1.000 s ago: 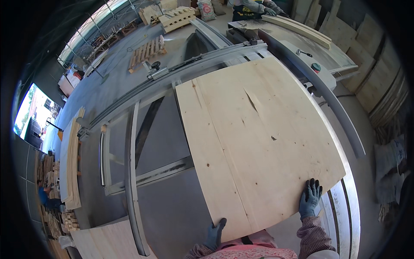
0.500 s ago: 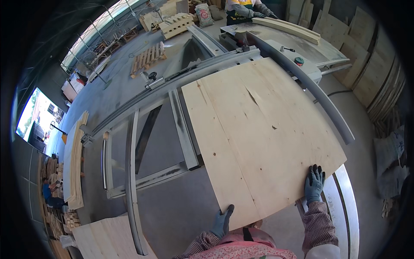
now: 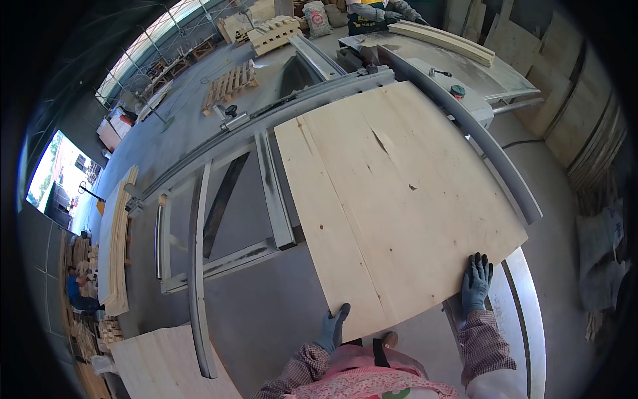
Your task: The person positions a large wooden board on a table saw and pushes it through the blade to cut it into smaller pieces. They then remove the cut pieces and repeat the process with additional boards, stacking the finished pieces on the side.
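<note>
A large pale plywood sheet (image 3: 392,206) with knots and small cracks lies flat across the sliding metal frame (image 3: 279,199) and the saw table. My left hand (image 3: 332,327), in a grey-blue glove with dark fingertips, grips the sheet's near left corner, its thumb on top and the other fingers hidden beneath. At the near right edge, my right hand (image 3: 476,282) in a matching glove rests flat on the sheet with its fingers stretched out. A long metal fence (image 3: 495,159) runs along the sheet's right side.
A co-worker's gloved hands (image 3: 392,14) are by wooden strips (image 3: 442,41) on the far table. A control box with a green-ringed button (image 3: 458,91) stands beyond the fence. Plywood panels (image 3: 565,86) lean at the right. Left are a board stack (image 3: 118,246) and a pallet (image 3: 230,85).
The plywood sheet and the sliding frame have shifted a little away from me, with both hands still on the sheet. The view has also turned slightly.
</note>
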Demonstrator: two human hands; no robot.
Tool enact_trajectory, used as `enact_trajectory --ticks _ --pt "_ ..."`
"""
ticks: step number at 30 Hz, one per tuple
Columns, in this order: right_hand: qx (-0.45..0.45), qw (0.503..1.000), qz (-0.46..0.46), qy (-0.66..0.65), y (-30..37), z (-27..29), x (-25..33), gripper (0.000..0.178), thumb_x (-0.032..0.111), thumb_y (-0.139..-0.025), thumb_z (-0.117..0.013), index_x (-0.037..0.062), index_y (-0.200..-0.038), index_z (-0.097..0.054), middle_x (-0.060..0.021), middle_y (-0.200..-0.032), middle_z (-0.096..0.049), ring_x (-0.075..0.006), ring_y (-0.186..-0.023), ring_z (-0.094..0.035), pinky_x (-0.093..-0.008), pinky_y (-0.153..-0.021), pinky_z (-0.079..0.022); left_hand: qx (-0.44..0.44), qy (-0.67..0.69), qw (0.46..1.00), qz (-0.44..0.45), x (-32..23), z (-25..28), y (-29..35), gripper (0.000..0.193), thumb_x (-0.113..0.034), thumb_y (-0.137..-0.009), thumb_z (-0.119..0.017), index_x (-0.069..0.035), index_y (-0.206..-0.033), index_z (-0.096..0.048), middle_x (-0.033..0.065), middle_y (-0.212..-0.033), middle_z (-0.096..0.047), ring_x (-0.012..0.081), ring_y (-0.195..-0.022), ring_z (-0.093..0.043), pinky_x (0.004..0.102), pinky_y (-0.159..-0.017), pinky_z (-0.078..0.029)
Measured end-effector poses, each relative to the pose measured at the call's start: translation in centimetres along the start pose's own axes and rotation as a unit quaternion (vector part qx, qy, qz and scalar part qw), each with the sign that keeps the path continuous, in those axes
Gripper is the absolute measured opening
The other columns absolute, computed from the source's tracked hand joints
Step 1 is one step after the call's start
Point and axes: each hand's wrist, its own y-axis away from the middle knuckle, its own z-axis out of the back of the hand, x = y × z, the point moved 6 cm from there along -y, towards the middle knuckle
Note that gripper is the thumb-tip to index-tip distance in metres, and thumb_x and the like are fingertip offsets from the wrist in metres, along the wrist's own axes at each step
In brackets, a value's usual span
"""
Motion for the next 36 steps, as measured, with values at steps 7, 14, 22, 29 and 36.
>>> enact_trajectory --ticks 7,14,22,29,36 --pt "-0.014 0.999 0.031 0.010 1.4 1.1 0.3 0.050 0.013 -0.074 -0.050 0.0099 -0.124 -0.046 -0.0095 -0.133 -0.039 -0.0277 -0.127 -0.028 -0.0428 -0.108 -0.014 0.000 -0.036 0.999 0.008 1.0 0.6 1.9 0.048 -0.034 -0.077 -0.066 0.001 -0.106 -0.052 0.0095 -0.096 -0.058 0.0178 -0.083 -0.056 0.0308 -0.070 -0.047" --pt "-0.021 0.999 0.005 0.030 6.9 2.3 -4.8 0.045 0.013 -0.079 -0.047 0.0106 -0.124 -0.046 -0.0064 -0.134 -0.039 -0.0240 -0.128 -0.028 -0.0409 -0.108 -0.013 0.025 -0.017 0.999 -0.011 5.8 -1.2 5.7 0.050 -0.035 -0.078 -0.064 0.003 -0.108 -0.051 0.0115 -0.098 -0.058 0.0196 -0.087 -0.056 0.0311 -0.073 -0.047" --pt "-0.028 0.998 -0.015 0.056 6.7 2.1 -6.9 0.045 0.017 -0.080 -0.047 0.0118 -0.124 -0.046 -0.0055 -0.134 -0.039 -0.0232 -0.128 -0.028 -0.0404 -0.108 -0.013 0.030 -0.014 0.999 0.014 6.9 -2.6 4.8 0.047 -0.036 -0.076 -0.067 -0.001 -0.105 -0.054 0.0066 -0.096 -0.057 0.0164 -0.088 -0.053 0.0296 -0.077 -0.043" --pt "-0.019 0.999 -0.041 0.030 6.1 1.4 -7.1 0.048 0.017 -0.079 -0.049 0.0103 -0.126 -0.044 -0.0064 -0.135 -0.037 -0.0251 -0.130 -0.024 -0.0424 -0.108 -0.011 -0.007 -0.015 1.000 0.010 7.1 -2.8 4.5 0.047 -0.036 -0.075 -0.068 -0.001 -0.104 -0.054 0.0059 -0.093 -0.058 0.0163 -0.085 -0.052 0.0295 -0.075 -0.043" --pt "0.025 0.999 -0.048 0.001 7.3 1.3 -1.2 0.049 0.022 -0.081 -0.049 0.0118 -0.129 -0.040 -0.0082 -0.139 -0.029 -0.0274 -0.131 -0.018 -0.0493 -0.106 -0.002 0.007 0.000 1.000 0.029 6.2 -3.0 5.6 0.047 -0.033 -0.075 -0.068 0.000 -0.105 -0.053 0.0078 -0.094 -0.058 0.0167 -0.080 -0.055 0.0306 -0.069 -0.047"
